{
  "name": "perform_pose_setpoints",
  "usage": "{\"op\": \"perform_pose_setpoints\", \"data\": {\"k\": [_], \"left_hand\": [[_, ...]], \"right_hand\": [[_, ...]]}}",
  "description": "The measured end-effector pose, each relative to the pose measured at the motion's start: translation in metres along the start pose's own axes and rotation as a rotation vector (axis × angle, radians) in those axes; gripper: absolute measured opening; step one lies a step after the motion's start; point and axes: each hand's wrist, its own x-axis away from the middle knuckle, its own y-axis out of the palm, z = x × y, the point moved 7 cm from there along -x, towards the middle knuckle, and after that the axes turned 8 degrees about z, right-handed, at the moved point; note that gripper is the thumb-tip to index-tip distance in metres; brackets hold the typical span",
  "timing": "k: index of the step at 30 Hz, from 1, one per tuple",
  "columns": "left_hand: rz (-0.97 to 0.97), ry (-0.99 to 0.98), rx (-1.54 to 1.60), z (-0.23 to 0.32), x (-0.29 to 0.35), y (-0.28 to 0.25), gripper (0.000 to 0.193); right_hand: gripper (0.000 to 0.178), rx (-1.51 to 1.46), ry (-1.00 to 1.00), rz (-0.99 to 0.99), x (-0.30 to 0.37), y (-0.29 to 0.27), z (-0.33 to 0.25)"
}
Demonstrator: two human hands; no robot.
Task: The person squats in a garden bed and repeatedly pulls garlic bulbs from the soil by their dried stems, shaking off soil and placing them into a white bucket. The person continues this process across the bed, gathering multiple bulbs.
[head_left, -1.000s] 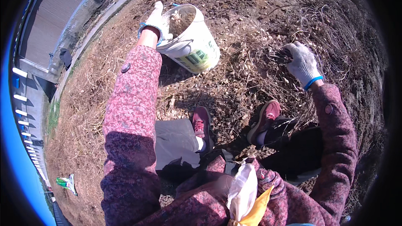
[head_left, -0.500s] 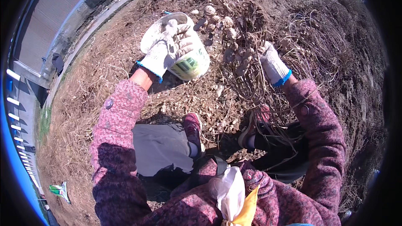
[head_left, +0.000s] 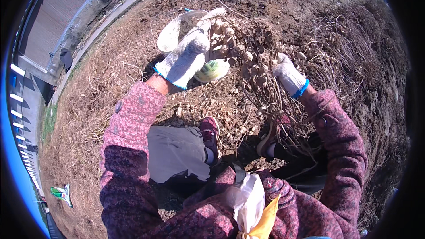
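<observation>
My right hand (head_left: 287,74), in a white knit glove with a blue cuff, is closed around a bundle of dried peanut plants (head_left: 270,90). Clusters of soil-coated peanut pods (head_left: 248,56) hang at the bundle's left side. My left hand (head_left: 188,55), gloved the same way, reaches to these pods with its back turned up. One finger or the thumb stretches out along their upper edge; the other fingers are mostly hidden. Beneath and behind that hand stands a white bucket (head_left: 169,39) with a green picture on its side, partly covered by my forearm and glove.
Heaps of dry vines (head_left: 341,44) lie to the right. Dry stalks and loose bits of debris (head_left: 212,93) cover the soil between my maroon shoes (head_left: 210,132) and the bucket. A green and white packet (head_left: 62,194) lies far left, near a paved strip and wall.
My left hand has moved right from over the bucket to the pods, turning its back upward; its fingers were spread before. My right hand keeps its hold on the bundle.
</observation>
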Motion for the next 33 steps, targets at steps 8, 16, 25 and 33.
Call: {"op": "perform_pose_setpoints", "data": {"k": [8,16,25,33], "left_hand": [[-0.065,0.146,-0.353,-0.001,0.002,0.030,0.031],[-0.024,0.144,-0.425,-0.006,-0.002,0.030,0.034],[-0.136,-0.182,-0.022,-0.026,-0.003,0.025,0.025],[-0.244,-0.241,-0.075,-0.057,-0.013,0.008,0.018]], "right_hand": [[0.025,0.240,0.076,0.038,0.002,0.017,0.005],[0.028,0.728,-0.180,-0.040,-0.008,-0.013,0.013],[0.046,0.586,-0.137,-0.048,0.005,-0.015,0.011],[0.057,0.866,-0.228,-0.079,-0.002,-0.004,0.004]]}}
